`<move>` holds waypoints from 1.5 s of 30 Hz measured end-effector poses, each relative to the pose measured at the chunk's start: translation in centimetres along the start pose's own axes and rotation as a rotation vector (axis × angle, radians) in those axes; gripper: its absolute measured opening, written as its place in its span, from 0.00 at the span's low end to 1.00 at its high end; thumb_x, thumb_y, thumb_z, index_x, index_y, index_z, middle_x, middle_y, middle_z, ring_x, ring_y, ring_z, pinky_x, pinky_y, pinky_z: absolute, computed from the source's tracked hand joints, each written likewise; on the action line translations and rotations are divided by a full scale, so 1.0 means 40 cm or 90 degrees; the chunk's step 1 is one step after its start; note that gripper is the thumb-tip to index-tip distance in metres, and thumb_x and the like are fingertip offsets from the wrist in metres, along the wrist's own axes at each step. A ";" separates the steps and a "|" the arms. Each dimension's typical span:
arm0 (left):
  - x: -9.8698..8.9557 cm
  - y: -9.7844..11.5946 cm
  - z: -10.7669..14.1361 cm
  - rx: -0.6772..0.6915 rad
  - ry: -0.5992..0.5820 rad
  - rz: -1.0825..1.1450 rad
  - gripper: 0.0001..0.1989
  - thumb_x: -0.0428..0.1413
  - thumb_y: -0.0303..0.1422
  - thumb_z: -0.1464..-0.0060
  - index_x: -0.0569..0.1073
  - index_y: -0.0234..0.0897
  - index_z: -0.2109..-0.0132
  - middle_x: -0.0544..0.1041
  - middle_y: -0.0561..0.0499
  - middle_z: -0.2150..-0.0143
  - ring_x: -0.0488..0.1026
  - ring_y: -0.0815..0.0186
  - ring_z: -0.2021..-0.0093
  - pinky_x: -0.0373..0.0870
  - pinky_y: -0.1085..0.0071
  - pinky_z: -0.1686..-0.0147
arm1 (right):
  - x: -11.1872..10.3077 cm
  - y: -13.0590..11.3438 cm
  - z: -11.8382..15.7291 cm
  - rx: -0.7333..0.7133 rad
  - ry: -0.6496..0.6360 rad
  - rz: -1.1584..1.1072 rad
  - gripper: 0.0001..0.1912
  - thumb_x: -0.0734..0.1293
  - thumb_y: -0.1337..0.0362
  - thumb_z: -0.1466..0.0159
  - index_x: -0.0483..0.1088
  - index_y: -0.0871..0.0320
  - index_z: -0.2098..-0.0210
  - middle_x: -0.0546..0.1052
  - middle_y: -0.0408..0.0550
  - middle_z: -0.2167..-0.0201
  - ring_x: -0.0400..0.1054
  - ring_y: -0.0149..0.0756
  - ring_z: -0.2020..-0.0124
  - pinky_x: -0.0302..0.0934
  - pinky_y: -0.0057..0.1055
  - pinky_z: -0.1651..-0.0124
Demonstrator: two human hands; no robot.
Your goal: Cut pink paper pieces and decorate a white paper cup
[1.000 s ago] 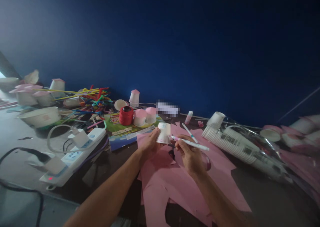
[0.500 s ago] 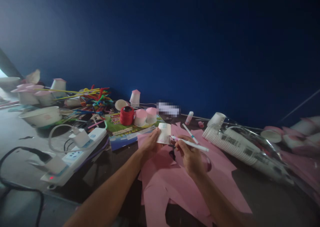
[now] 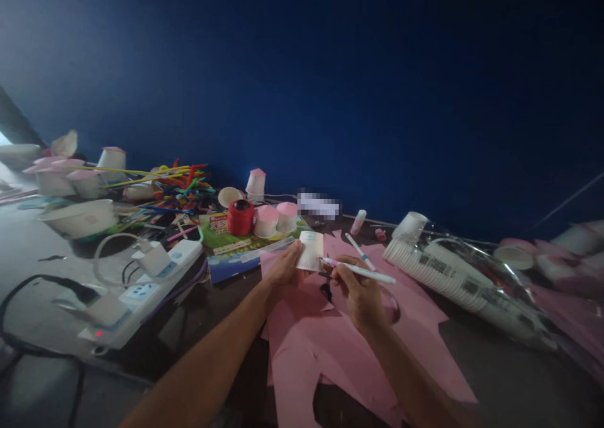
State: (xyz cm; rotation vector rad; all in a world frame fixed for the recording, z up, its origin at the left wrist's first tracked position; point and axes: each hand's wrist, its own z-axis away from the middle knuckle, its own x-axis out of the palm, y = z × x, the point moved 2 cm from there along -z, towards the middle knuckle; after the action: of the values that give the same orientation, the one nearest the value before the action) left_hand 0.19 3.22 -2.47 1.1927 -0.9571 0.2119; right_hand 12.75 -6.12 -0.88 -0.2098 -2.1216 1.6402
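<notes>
My left hand point(image 3: 285, 269) is closed around the side of a white paper cup point(image 3: 311, 252), which is held upside down with faint marks near its top. In my right hand point(image 3: 357, 292) a white marker pen point(image 3: 363, 270) with a pink tip is gripped, its tip at the cup's right side near the rim. Under both hands lie cut sheets of pink paper point(image 3: 330, 346). Something dark, perhaps scissors, is partly hidden beneath my right hand. Another marker point(image 3: 360, 252) with a blue band rests on the paper just beyond.
Behind the cup, a red thread spool point(image 3: 240, 218) and two pink-topped cups point(image 3: 266, 221) stand on a colourful book point(image 3: 226, 261). A power strip point(image 3: 141, 296) with plugs lies left, below pipe cleaners point(image 3: 182, 182). A bagged cup stack point(image 3: 448, 270) lies right; a glue stick point(image 3: 358, 221) stands near the wall.
Almost nothing differs. The view has shifted very slightly; both hands keep hold of the cup and the marker in nearly the same place.
</notes>
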 end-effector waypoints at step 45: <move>0.007 0.003 0.006 0.003 0.030 0.025 0.12 0.59 0.40 0.44 0.75 0.35 0.59 0.78 0.50 0.67 0.74 0.66 0.70 0.73 0.70 0.65 | 0.004 -0.014 0.015 0.005 -0.030 0.007 0.13 0.71 0.55 0.42 0.73 0.57 0.64 0.70 0.40 0.80 0.63 0.29 0.77 0.57 0.27 0.72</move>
State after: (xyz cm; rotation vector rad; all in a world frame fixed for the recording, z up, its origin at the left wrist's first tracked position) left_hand 0.18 2.96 -2.17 1.1694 -0.9400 0.2720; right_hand 12.42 -6.73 -0.40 -0.1820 -2.1519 1.6756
